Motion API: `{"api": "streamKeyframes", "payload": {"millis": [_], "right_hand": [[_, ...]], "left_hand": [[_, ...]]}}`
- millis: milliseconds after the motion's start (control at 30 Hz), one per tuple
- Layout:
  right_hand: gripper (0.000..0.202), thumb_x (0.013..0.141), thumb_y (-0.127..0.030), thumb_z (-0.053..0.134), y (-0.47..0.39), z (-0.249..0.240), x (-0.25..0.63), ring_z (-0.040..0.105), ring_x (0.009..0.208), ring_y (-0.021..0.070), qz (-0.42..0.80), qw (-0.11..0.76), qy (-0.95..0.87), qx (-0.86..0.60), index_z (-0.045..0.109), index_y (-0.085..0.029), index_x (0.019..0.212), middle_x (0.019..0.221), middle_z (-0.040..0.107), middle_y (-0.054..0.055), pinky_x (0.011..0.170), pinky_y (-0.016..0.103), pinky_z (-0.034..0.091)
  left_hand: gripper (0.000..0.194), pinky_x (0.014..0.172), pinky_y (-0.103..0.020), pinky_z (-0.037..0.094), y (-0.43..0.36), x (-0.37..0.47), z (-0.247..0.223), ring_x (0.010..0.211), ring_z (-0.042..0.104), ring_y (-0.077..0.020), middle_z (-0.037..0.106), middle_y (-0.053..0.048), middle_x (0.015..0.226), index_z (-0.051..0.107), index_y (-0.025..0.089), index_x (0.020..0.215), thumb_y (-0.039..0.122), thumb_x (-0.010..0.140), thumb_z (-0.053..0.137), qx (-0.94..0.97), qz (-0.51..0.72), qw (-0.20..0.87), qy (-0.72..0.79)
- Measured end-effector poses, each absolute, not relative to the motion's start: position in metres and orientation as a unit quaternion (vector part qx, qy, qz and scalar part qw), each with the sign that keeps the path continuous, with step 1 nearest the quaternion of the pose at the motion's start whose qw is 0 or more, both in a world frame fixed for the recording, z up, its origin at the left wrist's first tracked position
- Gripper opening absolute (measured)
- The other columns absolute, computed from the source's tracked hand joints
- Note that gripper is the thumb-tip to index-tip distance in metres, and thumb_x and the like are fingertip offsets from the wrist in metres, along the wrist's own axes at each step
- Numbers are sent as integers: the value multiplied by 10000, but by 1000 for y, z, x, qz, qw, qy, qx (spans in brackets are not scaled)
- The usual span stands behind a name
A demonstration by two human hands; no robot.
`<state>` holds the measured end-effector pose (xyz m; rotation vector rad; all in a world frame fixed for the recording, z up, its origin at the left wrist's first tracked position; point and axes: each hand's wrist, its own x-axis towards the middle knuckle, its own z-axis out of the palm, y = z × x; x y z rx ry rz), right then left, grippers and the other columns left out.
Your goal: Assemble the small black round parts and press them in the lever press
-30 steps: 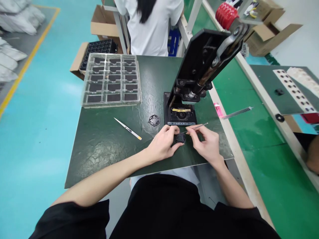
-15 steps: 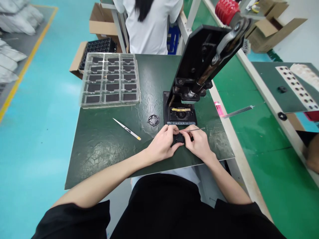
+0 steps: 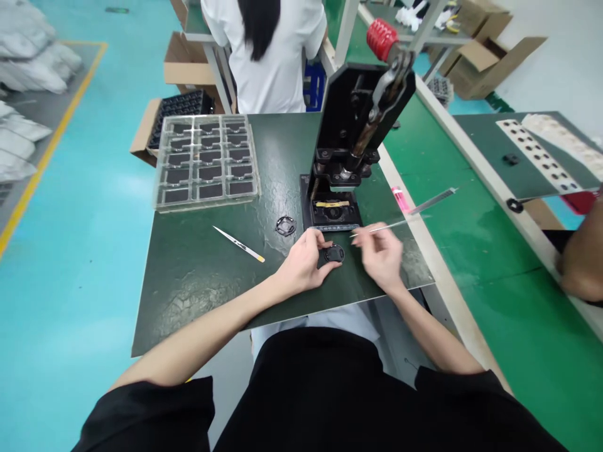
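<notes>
1. Nearest, at lower centre of the frame, the left hand [image 3: 306, 260] grasps a round black part [image 3: 334, 253] between thumb and fingers, above the green tabletop [image 3: 188, 270].
2. Right of it, the blurred right hand [image 3: 380, 254] pinches a thin metal tool [image 3: 381, 228].
3. Just beyond stands a black hand press [image 3: 335, 210]; left of its base lie an open black ring [image 3: 285, 226] and tweezers [image 3: 239, 243].
4. Farther, at upper left, sits a clear compartment tray [image 3: 207, 163].
</notes>
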<state>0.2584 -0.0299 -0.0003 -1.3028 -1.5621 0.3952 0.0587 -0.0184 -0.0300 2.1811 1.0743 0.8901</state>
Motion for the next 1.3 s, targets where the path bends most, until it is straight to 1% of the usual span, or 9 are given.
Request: {"api": "streamKeyframes", "payload": {"millis": [100,233,367,667,800,933,1100,1200,1300], "right_hand": [[329,982,-508,606,-43,10,301,646,623,160,84,585,-525,-612,641,-203,865,717,670,21,597,294,528],[441,895,-624,663,-77,2,374,656,604,188,16,489,-523,-698,650,-199,782,699,693,49,593,323,521],[453,903,-627,631,-106,-17,415,637,568,200,-3,380,-541,-750,676,-198,764,678,710,68,576,335,493],[430,913,-607,619,-107,-15,416,524,528,150,44,377,-575,-725,666,-200,784,633,640,25,525,296,434],[353,893,-545,681,-109,-16,416,522,569,142,81,410,-558,-717,641,-201,965,694,601,-9,556,290,457],[554,819,-435,777,-120,-14,412,523,664,162,-30,474,-516,-713,537,-199,1259,934,572,38,587,327,465],[349,831,-171,711,-142,-7,373,495,674,192,-243,439,-558,-661,606,-185,1163,951,567,92,582,366,424],[304,871,-79,639,-139,0,329,592,789,240,-211,415,-621,-631,631,-210,1145,918,628,95,665,392,492],[276,918,-104,623,-108,25,297,655,906,264,-163,435,-661,-589,643,-236,1159,983,675,101,799,445,540]], "left_hand": [[567,839,-387,616,-18,59,-29,964,751,-235,671,-74,1074,344,235,1070,318,810,841,799,337,301,397],[593,810,-359,618,-17,59,-25,936,756,-211,713,-68,1043,347,232,1101,312,801,853,794,358,307,383],[574,795,-330,604,-2,58,-14,937,741,-189,738,-72,1064,369,227,1120,335,813,843,780,404,264,398],[540,824,-336,597,55,65,3,1030,727,-224,727,-87,1090,406,204,1105,323,792,830,784,386,208,438],[525,883,-362,593,57,70,3,1017,719,-213,723,-95,1142,426,197,1147,338,816,808,800,369,208,425],[542,826,-338,599,44,55,11,945,708,-188,709,-94,1201,456,193,1198,378,826,803,799,361,183,444],[306,930,-426,593,10,-7,26,1042,693,-250,720,-83,1142,595,216,1163,346,904,693,799,319,44,508],[244,1035,-493,563,-8,-46,27,1216,663,-296,741,-66,1203,641,249,1154,332,925,642,822,267,35,501],[252,1072,-541,553,-17,-72,20,1253,669,-309,746,-52,1259,676,266,1167,340,932,625,841,239,64,480]]}}
